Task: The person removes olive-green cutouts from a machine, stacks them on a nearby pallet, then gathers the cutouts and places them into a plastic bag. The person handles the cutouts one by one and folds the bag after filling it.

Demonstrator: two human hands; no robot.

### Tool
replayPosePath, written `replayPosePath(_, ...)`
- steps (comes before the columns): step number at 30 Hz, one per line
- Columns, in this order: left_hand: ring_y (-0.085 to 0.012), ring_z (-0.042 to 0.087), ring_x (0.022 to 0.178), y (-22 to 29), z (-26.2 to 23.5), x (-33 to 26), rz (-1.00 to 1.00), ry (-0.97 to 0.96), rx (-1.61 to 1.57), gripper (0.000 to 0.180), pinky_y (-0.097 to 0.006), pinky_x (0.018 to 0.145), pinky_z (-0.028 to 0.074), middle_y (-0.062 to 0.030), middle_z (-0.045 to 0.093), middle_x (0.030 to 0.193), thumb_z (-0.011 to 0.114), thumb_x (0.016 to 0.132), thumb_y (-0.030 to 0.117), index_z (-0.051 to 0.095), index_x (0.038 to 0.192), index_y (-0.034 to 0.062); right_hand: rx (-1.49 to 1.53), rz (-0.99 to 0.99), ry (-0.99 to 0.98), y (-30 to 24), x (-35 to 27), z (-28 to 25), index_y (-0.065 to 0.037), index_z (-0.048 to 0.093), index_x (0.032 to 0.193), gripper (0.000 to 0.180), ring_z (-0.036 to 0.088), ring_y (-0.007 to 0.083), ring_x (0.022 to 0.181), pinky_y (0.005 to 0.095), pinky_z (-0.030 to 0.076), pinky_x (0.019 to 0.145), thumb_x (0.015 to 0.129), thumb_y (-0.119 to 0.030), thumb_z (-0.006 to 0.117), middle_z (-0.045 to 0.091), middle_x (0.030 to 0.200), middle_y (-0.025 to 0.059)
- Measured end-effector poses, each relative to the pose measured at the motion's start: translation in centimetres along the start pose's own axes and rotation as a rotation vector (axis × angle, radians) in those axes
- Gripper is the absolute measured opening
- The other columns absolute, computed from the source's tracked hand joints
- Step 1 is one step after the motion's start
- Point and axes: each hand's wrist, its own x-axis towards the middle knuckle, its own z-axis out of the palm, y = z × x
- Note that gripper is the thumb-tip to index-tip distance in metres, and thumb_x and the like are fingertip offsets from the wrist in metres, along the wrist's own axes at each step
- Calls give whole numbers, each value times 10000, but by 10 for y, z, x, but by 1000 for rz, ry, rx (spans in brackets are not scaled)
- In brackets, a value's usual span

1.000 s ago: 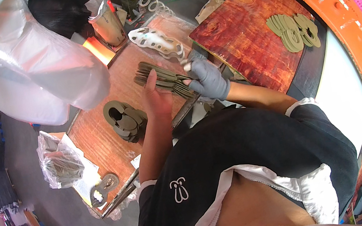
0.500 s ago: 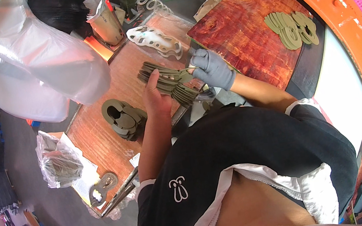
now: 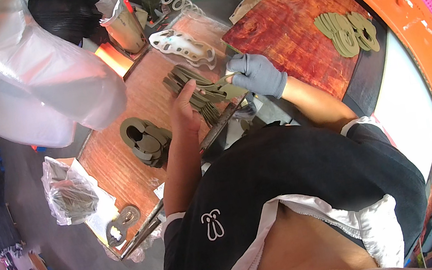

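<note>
Your left hand (image 3: 186,111) grips a fanned bundle of olive cut-out pieces (image 3: 208,97) over the worktable (image 3: 111,162); your gloved right hand (image 3: 261,74) pinches its right end, having shifted slightly rightward, so pieces there appear partly separated.

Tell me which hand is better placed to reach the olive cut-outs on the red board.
The right hand, I'd judge: it is beside the red board, nearer those cut-outs, though pinching part of the olive bundle. The left hand is farther off, gripping that bundle.
</note>
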Motion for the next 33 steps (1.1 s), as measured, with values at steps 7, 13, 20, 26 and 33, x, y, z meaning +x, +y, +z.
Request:
replayPosePath(7,-202,613,827,7,5,0,1,-5,16,277,-321,724,506,-82,605,936,575,792,17,543,1065,-18,-33,-16,7,1,7,-2,-64,566,831,138,562,288,690,349,444,603,760,-159,637,539,736,109)
replayPosePath(13,-254,593,900,0,-5,10,-12,101,-113,256,-381,823,487,-125,586,993,533,824,37,520,1070,-30,-146,-127,40,-8,-5,17,-95,562,807,143,564,284,673,395,453,598,737,-216,590,543,736,85)
replayPosePath(20,-253,583,927,-9,-11,14,-77,134,-186,251,-389,836,479,-106,586,1007,527,841,51,525,1087,1,-251,-30,-176,5,-26,51,-90,566,830,160,566,314,620,436,437,562,752,-230,569,564,678,120)
replayPosePath(26,-201,579,912,-14,5,-1,51,123,-22,261,-345,817,466,-82,598,985,562,811,9,542,1072,0,-347,-100,-305,8,-23,51,-82,593,742,213,562,339,587,455,424,540,785,-288,564,548,600,151)
replayPosePath(33,-126,558,887,-13,19,-18,68,28,290,186,-271,809,424,-38,614,912,618,774,19,600,959,12,-62,85,-133,-5,-18,29,-30,579,800,312,574,295,684,367,450,619,798,-341,599,578,718,121)
